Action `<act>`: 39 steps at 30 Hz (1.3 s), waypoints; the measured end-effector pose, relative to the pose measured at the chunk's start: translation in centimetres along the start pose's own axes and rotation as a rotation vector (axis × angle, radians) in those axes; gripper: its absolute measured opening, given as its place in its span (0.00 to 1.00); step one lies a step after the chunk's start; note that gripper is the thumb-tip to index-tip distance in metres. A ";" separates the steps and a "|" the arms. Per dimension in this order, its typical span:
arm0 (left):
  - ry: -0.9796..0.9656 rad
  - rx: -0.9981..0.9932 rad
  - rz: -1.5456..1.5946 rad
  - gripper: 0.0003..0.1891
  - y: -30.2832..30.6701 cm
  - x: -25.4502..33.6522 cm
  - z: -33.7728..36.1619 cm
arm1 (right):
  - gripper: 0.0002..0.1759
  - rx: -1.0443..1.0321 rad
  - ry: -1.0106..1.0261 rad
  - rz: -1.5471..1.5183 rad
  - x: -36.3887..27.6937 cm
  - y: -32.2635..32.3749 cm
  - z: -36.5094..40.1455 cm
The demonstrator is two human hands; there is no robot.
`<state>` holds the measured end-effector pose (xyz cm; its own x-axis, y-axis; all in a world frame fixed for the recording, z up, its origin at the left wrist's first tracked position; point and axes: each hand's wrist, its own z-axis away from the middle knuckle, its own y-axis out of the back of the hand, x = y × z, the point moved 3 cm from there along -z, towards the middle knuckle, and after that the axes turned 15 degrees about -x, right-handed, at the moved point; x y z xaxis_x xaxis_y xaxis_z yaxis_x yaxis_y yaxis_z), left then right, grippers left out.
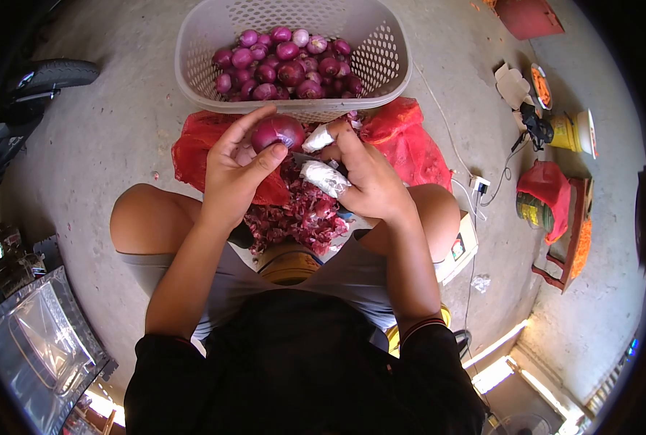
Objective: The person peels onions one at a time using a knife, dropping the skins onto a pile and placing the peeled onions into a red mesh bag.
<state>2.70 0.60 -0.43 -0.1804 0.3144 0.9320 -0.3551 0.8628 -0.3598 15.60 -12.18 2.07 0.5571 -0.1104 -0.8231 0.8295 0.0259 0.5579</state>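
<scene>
Red onion held in left hand; right hand just beside it

Well out to the left of the hands, a black tire (58, 73) stands on the concrete floor (131, 109). Nearer, red mesh (196, 148) lies beyond and partly beneath the left hand (230, 177). This hand is curved around one large red onion (278, 133), thumb on the near side and fingers behind and beneath it. The onion is held up between the two hands, above the floor.

Directly beyond the hands sits a grey perforated basket (294, 106), containing a heap of smaller purple onions (266, 73). Below and between the hands lies a pile of purple-red skins (305, 217); a yellowish round container (288, 265) shows between the legs on the near side.

The right hand (373, 180) is just right of the onion, its thumb and forefinger covered in white wrapping (324, 177) and pointing towards it. The two wrapped digits are parted at their tips; whether anything is pinched farther in cannot be determined.

To the right of this hand, more red mesh (413, 148) is spread out. Farther right stand a white plug adapter (479, 184) with cords and, well apart, a yellow bucket (568, 133) tipped on its side.
</scene>
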 end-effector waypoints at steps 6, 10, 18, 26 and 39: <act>0.015 -0.030 0.022 0.26 -0.2 0.4 0.1 | 0.26 -0.002 -0.028 -0.079 0.7 -0.2 0.0; -0.024 -0.061 -0.003 0.27 -0.2 0.9 0.1 | 0.23 -0.001 -0.014 -0.137 0.9 -0.4 -0.1; 0.104 -0.116 0.122 0.26 0.8 0.0 0.3 | 0.23 -0.062 0.049 -0.367 0.4 0.0 -0.1; 0.102 -0.342 0.647 0.26 -0.1 1.3 0.2 | 0.19 -0.114 0.046 -0.465 0.6 0.2 0.2; 0.052 -0.014 0.497 0.19 0.7 0.0 0.2 | 0.31 0.133 0.062 -0.024 1.0 -1.2 -0.2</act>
<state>2.24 1.14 -0.72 -0.2786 0.7081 0.6488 -0.2255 0.6085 -0.7609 15.18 -12.07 0.61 0.5418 -0.0476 -0.8391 0.8323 -0.1088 0.5436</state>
